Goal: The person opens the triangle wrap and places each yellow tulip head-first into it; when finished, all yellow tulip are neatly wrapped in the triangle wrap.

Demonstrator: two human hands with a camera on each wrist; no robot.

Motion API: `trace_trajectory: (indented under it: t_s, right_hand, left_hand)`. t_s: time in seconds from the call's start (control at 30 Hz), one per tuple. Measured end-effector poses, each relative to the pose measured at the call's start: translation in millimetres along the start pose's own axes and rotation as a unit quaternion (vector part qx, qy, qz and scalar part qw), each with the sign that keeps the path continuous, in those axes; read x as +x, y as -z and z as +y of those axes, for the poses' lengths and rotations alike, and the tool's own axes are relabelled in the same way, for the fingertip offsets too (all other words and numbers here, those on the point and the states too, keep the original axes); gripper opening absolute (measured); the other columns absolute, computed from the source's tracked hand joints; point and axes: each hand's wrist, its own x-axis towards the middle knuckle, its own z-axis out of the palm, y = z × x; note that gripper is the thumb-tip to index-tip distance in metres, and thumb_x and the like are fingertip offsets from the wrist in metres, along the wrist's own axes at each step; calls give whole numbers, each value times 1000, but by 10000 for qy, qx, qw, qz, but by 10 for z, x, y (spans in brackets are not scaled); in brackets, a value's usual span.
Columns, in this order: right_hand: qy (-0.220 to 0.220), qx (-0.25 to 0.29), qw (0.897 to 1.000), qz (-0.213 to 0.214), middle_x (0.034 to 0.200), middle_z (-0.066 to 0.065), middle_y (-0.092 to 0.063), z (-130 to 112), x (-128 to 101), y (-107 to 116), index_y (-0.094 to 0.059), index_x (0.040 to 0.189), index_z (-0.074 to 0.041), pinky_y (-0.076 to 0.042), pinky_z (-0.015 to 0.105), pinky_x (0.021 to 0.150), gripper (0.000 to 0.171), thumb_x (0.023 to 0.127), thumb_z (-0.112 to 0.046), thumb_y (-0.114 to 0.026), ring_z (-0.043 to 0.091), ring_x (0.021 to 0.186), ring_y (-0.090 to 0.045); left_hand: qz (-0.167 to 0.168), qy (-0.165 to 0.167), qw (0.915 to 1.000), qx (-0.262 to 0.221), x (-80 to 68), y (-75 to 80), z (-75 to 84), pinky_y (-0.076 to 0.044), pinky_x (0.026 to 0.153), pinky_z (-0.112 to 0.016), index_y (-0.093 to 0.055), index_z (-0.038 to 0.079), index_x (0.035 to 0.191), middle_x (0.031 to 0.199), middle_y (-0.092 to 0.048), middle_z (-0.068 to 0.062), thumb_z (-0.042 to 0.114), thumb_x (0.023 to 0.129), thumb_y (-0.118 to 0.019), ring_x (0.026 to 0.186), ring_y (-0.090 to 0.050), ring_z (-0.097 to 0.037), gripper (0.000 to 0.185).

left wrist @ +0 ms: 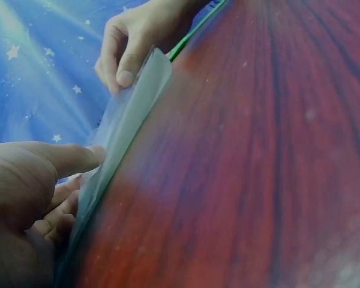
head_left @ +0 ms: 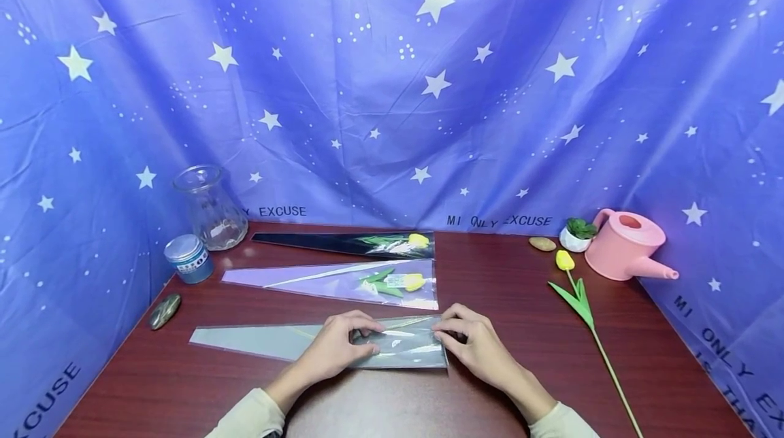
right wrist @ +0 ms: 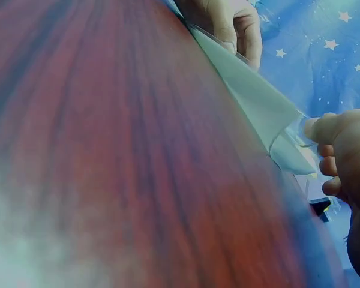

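Star-printed blue cloth (head_left: 392, 84) hung behind and beside a dark red tabletop (head_left: 502, 383). Nearest the front edge, a grey clear-fronted flower sleeve (head_left: 318, 343) lying flat, point to the left, wide mouth to the right. Left hand (head_left: 343, 346) on the sleeve near its mouth, thumb and fingers pinching the film. Right hand (head_left: 474, 343) at the mouth's right edge, pinching and lifting the top layer. Behind: a purple sleeve (head_left: 294, 278) and a black sleeve (head_left: 318, 242), each with a yellow tulip inside. Loose yellow tulip (head_left: 578, 298) to the right, near a pink watering can (head_left: 627, 244)
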Motion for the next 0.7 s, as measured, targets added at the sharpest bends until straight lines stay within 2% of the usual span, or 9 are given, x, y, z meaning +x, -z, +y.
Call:
trace_trajectory:
  t_s: [0.2, 0.37, 0.47, 0.6, 0.7]
  right_hand:
    - [66, 54, 9998, 175, 93, -4, -67, -14, 94, -15, -80, 97, -9, -45, 12, 63, 19, 84, 5, -80, 3, 75, -58]
    - [217, 197, 9986, 435, 93, 0, -69, -44, 187, -42, -80, 96, -8, -47, 17, 64, 22, 81, 7, -81, 10, 77, -62]
    - [166, 299, 9983, 473, 94, 1, -70, -66, 203, -34, -80, 97, -8, -50, 19, 65, 21, 82, 6, -81, 12, 79, -64]
    - [-207, 392, 9980, 440, 97, 0, -71, -79, 153, 68, -80, 101, -9, -53, 17, 69, 21, 84, 3, -81, 8, 80, -66]
    - [-558, 305, 9971, 416, 98, 1, -73, -35, 86, 253, -79, 104, -11, -54, 16, 76, 24, 84, 2, -82, 7, 86, -68]
  left_hand:
    - [387, -9, 9992, -27, 2, -29, -17, -53, 77, -21, -82, 25, 104, 99, -75, 11, 17, 84, -84, 87, -65, -4, 21]
    - [662, 158, 9976, -94, -15, -39, -19, -53, 80, -21, -83, 27, 100, 98, -76, 14, 19, 88, -82, 94, -68, -4, 15]
    - [744, 175, 9971, -75, -8, -40, -16, -53, 81, -22, -83, 26, 98, 96, -76, 15, 19, 88, -83, 94, -69, -5, 13]
    - [749, 104, 9971, -58, 10, -32, -19, -53, 85, -22, -84, 26, 98, 96, -77, 15, 19, 87, -83, 95, -70, -5, 13]
    - [763, 37, 9970, -94, 8, -15, -35, -54, 85, -22, -84, 25, 98, 96, -77, 14, 19, 86, -84, 95, -70, -5, 13]
